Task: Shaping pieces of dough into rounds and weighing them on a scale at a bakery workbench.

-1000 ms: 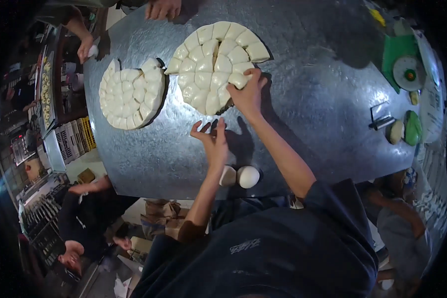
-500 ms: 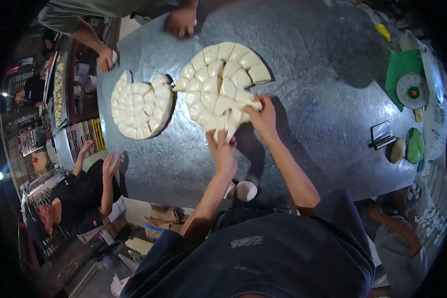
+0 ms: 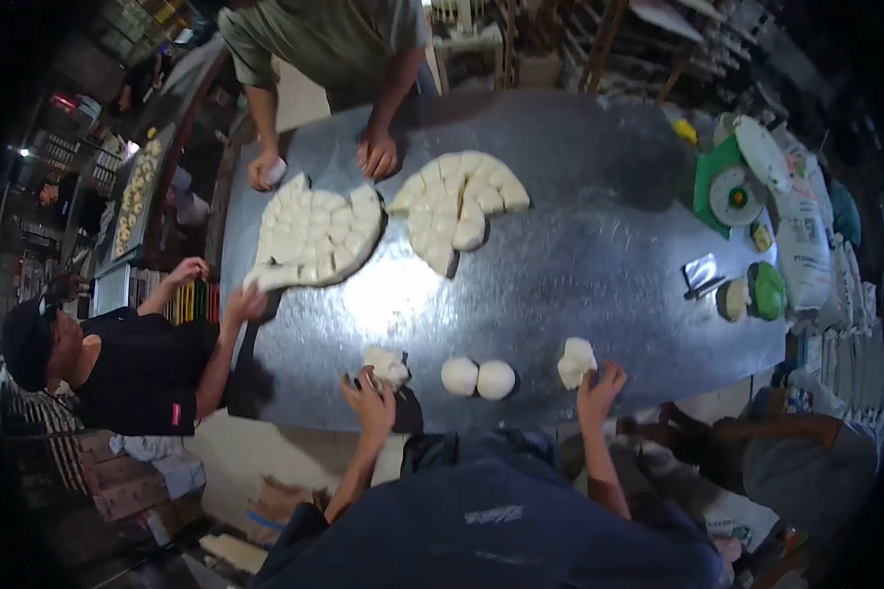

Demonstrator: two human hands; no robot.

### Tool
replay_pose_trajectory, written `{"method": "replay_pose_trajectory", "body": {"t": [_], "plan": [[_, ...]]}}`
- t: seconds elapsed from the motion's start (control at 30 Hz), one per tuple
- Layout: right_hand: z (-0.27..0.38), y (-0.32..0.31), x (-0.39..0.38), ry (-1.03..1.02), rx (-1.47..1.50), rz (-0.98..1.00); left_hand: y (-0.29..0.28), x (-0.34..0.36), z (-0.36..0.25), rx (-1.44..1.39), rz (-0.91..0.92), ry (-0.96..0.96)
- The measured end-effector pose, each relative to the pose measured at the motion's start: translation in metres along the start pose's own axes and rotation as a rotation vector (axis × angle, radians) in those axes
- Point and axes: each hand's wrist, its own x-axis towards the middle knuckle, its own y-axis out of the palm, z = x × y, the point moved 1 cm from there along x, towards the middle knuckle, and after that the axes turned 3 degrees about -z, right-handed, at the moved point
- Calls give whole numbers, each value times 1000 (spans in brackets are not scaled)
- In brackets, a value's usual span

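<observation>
Near the front edge of the steel table, my left hand (image 3: pixel 371 395) has curled fingers gripping a rough dough piece (image 3: pixel 390 366). My right hand (image 3: pixel 597 391) grips a second dough piece (image 3: pixel 577 362) at its lower right. Between them lie two smooth dough balls (image 3: pixel 478 379), side by side. Farther back are two large rounds of portioned dough, the left one (image 3: pixel 315 233) and the right one (image 3: pixel 443 199), both with gaps in their outlines.
A co-worker (image 3: pixel 125 367) at left touches the left round; another (image 3: pixel 321 44) across the table holds dough. At right are a green scale (image 3: pixel 717 193), metal scraper (image 3: pixel 702 275), green lump (image 3: pixel 769 292) and white sacks (image 3: pixel 803 250). A person (image 3: pixel 805 466) is at lower right.
Both my hands came back toward the front edge and apart, each bringing dough off the right round, which is now smaller. The left co-worker's hand reached to the left round. The view shifted.
</observation>
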Motion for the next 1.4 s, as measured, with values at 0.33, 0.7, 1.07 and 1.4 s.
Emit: {"method": "replay_pose_trajectory", "body": {"t": [0.33, 0.7, 1.07, 1.4], "plan": [[12, 74, 80, -1, -47, 42, 54, 112, -4, 143, -81, 259], [-5, 18, -69, 488, -65, 546, 15, -5, 36, -128, -105, -111], [-67, 9, -17, -377, -9, 52, -7, 41, 54, 298, -182, 314], [-13, 45, 30, 66, -92, -77, 21, 92, 24, 107, -342, 247]]}}
